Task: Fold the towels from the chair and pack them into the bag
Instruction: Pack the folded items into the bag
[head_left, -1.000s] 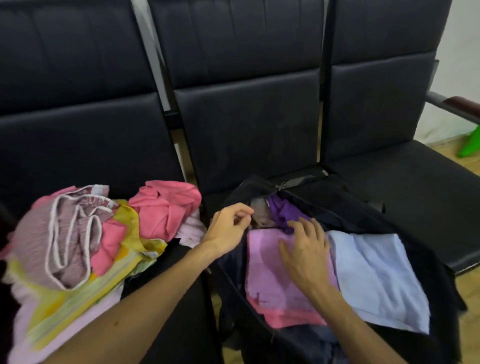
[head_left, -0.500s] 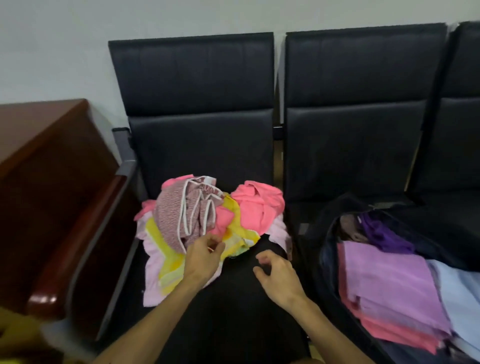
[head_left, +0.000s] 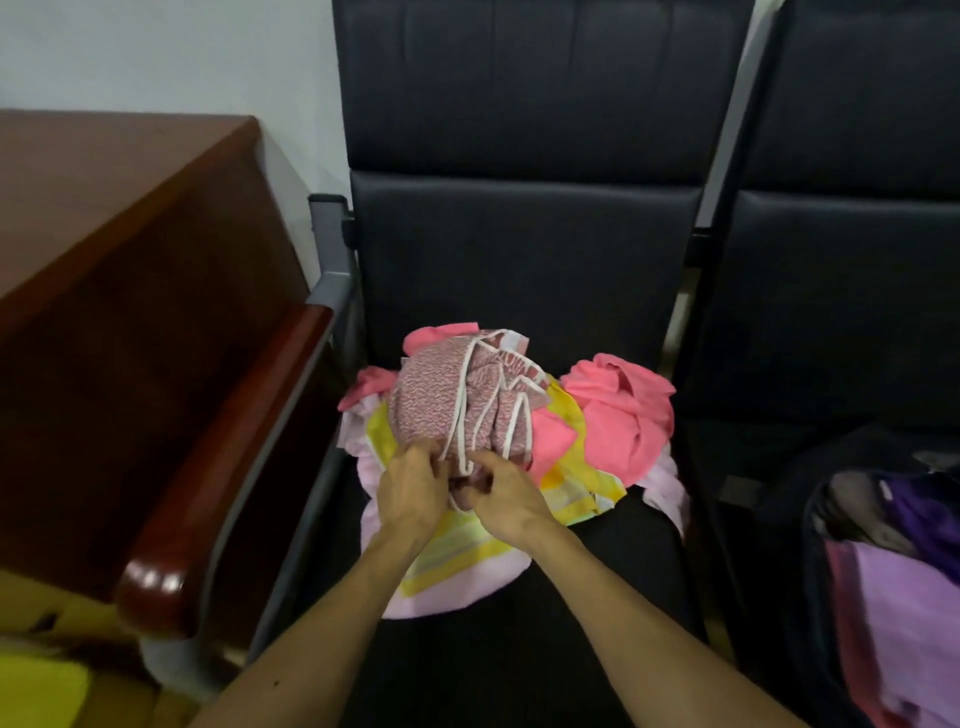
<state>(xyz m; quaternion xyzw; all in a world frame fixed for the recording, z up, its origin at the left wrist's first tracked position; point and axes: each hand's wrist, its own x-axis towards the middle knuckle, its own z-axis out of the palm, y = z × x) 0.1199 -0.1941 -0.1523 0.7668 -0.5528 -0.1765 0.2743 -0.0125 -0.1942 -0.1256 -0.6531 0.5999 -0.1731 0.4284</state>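
The right grip (head_left: 501, 488) is joining the left grip (head_left: 413, 488), both pinching the towel (head_left: 441, 405) on the chair (head_left: 571, 597) (bag (head_left: 795, 545) waiting rightward). Ideally they are finding separate corners before lifting.

Single head-worn wide-angle view, facing forward and down, close over the black padded chair seat (head_left: 597, 587), centred on the pink speckled white-edged towel (head_left: 441, 405); dark open bag (head_left: 795, 519) cropped at right.
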